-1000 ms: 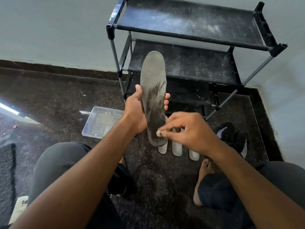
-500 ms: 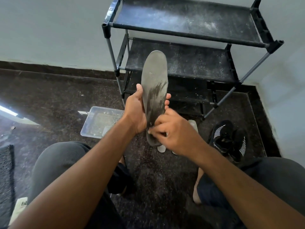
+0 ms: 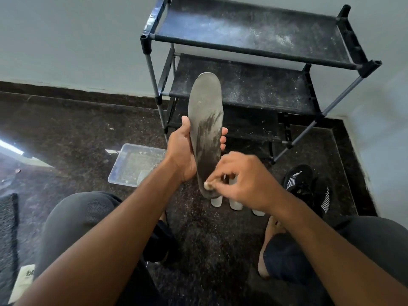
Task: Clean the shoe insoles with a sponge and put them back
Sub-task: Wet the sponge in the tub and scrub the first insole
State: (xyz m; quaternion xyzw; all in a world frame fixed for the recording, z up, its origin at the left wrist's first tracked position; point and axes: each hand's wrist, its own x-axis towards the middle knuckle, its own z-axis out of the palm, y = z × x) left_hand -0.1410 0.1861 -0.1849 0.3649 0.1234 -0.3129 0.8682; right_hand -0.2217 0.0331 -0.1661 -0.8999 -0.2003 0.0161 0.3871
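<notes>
My left hand (image 3: 182,154) holds a grey insole (image 3: 206,120) upright by its middle, toe end up. Its lower half is dark and wet, the upper half pale and dry. My right hand (image 3: 247,183) pinches a small pale piece of sponge (image 3: 207,185) against the insole's heel end. Three more pale insoles (image 3: 235,205) lie on the floor just behind, mostly hidden by my right hand. A pair of black shoes with white stripes (image 3: 309,186) stands on the floor to the right.
A clear plastic tub (image 3: 134,164) with water sits on the dark floor to the left of the insole. A dusty black shoe rack (image 3: 254,62) stands against the wall ahead. My knees and a bare foot (image 3: 268,246) frame the floor below.
My right hand slid the sponge up the insole's lower part half a second ago, then back down to the heel end. The left hand kept the insole steady.
</notes>
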